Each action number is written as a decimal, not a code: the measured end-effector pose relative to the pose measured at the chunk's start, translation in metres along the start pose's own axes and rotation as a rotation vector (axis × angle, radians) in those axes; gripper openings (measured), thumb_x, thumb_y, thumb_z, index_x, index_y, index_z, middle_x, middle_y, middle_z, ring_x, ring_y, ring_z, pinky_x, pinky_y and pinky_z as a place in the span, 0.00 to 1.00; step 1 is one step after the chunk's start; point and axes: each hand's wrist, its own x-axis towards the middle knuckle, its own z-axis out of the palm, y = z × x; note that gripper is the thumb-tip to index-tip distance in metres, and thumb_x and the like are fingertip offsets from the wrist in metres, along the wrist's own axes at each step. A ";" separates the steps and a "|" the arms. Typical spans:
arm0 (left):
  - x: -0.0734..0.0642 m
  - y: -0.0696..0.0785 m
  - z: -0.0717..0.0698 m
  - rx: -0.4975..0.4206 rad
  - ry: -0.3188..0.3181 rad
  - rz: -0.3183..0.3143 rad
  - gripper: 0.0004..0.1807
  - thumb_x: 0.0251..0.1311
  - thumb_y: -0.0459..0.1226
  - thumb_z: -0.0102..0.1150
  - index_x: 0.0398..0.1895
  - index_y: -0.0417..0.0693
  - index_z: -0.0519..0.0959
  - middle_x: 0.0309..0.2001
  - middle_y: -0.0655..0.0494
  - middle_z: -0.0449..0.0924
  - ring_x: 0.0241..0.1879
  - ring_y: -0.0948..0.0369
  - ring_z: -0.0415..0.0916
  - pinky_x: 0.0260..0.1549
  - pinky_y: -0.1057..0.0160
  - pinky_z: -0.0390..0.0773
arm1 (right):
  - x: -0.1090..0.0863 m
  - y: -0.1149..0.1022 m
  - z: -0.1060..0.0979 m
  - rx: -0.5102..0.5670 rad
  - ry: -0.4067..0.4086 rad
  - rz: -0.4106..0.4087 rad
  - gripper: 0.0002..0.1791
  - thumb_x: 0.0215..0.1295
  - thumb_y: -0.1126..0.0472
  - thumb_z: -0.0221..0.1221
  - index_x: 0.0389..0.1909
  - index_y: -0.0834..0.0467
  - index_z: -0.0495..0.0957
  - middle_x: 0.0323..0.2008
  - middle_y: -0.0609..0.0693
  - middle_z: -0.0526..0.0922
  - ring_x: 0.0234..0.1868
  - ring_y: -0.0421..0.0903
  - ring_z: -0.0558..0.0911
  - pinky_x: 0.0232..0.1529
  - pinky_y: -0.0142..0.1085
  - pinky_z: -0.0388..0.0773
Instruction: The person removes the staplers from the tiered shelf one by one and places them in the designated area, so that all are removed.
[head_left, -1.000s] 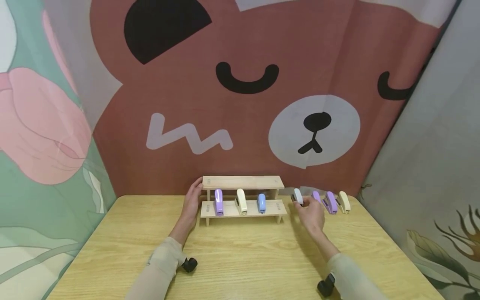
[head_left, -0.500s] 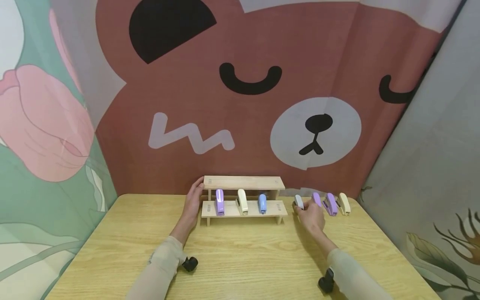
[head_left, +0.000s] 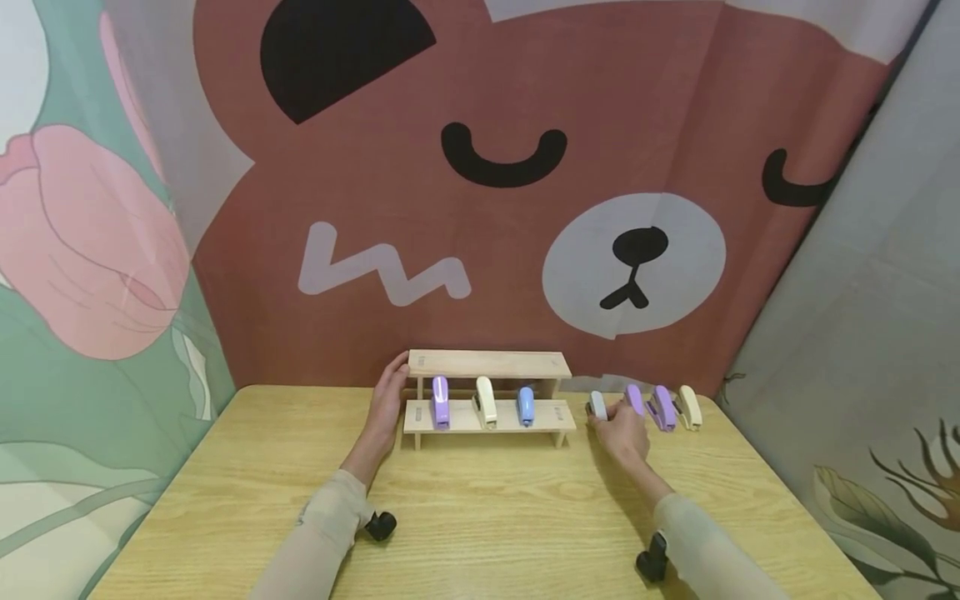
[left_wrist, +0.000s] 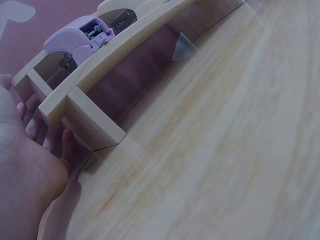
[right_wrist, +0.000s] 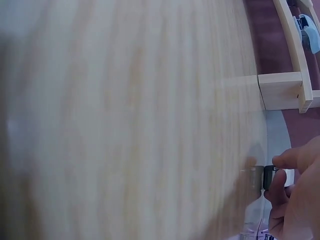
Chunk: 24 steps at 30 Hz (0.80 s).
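My left hand rests against the left end of a two-tier wooden rack, its fingers loosely extended; in the left wrist view several fingers show behind the lower shelf's end. A purple stapler, a cream stapler and a blue stapler stand in a row on the lower shelf. Right of the rack, my right hand pinches a pale grey stapler between thumb and fingers. Its dark base is at the tabletop in the right wrist view. My fingers partly cover it.
Beside my right hand stand two more purple staplers, one partly hidden and one in full view. Another cream stapler stands at the row's right end. A bear-print curtain hangs behind the wooden table.
My right hand has lowered the pale grey stapler a little, from a raised tilt down to the tabletop. In the last half second it barely moves. The left hand stays on the rack.
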 end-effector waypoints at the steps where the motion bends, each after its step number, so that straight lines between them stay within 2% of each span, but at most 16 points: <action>1: 0.000 0.000 0.000 0.000 -0.002 -0.005 0.28 0.75 0.54 0.53 0.74 0.58 0.69 0.68 0.54 0.69 0.65 0.52 0.64 0.67 0.45 0.59 | 0.000 0.000 0.000 -0.001 -0.004 0.004 0.11 0.61 0.56 0.70 0.31 0.61 0.84 0.28 0.53 0.82 0.27 0.52 0.77 0.24 0.46 0.71; 6: 0.002 0.004 -0.002 -0.010 -0.022 -0.032 0.28 0.77 0.52 0.51 0.76 0.57 0.67 0.71 0.52 0.66 0.68 0.51 0.60 0.69 0.44 0.55 | 0.000 -0.001 0.000 -0.005 -0.011 -0.001 0.12 0.60 0.56 0.70 0.34 0.62 0.83 0.29 0.54 0.83 0.29 0.52 0.78 0.25 0.46 0.71; 13: 0.002 0.006 -0.003 0.008 -0.044 -0.065 0.28 0.80 0.47 0.47 0.78 0.51 0.63 0.73 0.49 0.63 0.71 0.49 0.57 0.69 0.41 0.54 | -0.004 0.001 -0.001 0.017 -0.054 -0.029 0.19 0.58 0.58 0.71 0.44 0.66 0.80 0.35 0.56 0.84 0.33 0.53 0.81 0.31 0.46 0.75; 19: -0.001 0.004 -0.001 0.042 -0.018 -0.065 0.28 0.78 0.53 0.48 0.76 0.59 0.66 0.72 0.54 0.64 0.69 0.50 0.59 0.69 0.44 0.53 | -0.011 -0.001 -0.007 0.005 -0.071 -0.033 0.23 0.57 0.60 0.71 0.49 0.69 0.79 0.34 0.58 0.85 0.32 0.55 0.82 0.30 0.48 0.77; 24: -0.002 0.003 -0.001 0.056 0.003 -0.044 0.28 0.76 0.56 0.49 0.74 0.62 0.68 0.70 0.56 0.67 0.67 0.52 0.63 0.68 0.45 0.56 | -0.018 -0.009 -0.012 0.006 -0.056 -0.036 0.27 0.59 0.60 0.69 0.56 0.70 0.75 0.41 0.63 0.84 0.38 0.59 0.83 0.36 0.54 0.79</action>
